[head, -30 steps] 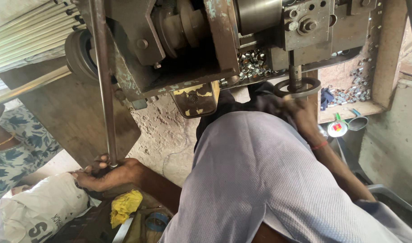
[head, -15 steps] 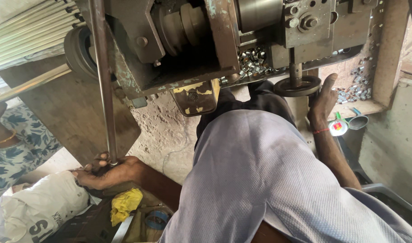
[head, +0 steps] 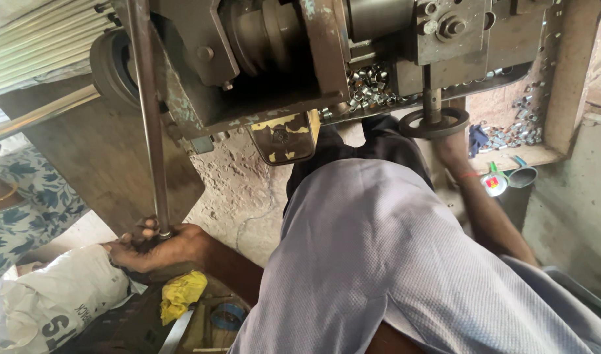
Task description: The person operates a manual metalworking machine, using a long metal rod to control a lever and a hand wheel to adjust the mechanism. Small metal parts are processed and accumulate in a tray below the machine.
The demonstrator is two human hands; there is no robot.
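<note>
The person leans in under a heavy, worn metal machine (head: pixel 267 72), their pale shirt (head: pixel 392 262) filling the lower middle of the view. Their left hand (head: pixel 153 246) is down low at the left, its grip closed around the bottom end of a long steel rod (head: pixel 149 124) that runs up almost vertically past the machine's side; the fingers (head: pixel 140 231) wrap the rod just where it ends. Their right hand (head: pixel 452 145) reaches up at the right, pressed against the underside of a small dark handwheel (head: pixel 434 122) that sits on a vertical spindle below the machine; whether that grip is closed on the rim or only resting against it, I cannot tell. Behind the handwheel a tray (head: pixel 379 88) under the machine holds a heap of small shiny metal rings. Just beside the left hand lie a white printed sack (head: pixel 58 301) and a crumpled yellow cloth (head: pixel 181 294). At the far left edge a co-worker's patterned blue-and-white sleeve (head: pixel 25 203) shows. More rings lie on a ledge (head: pixel 520 154) at the right, near a small metal funnel (head: pixel 524 176).
</note>
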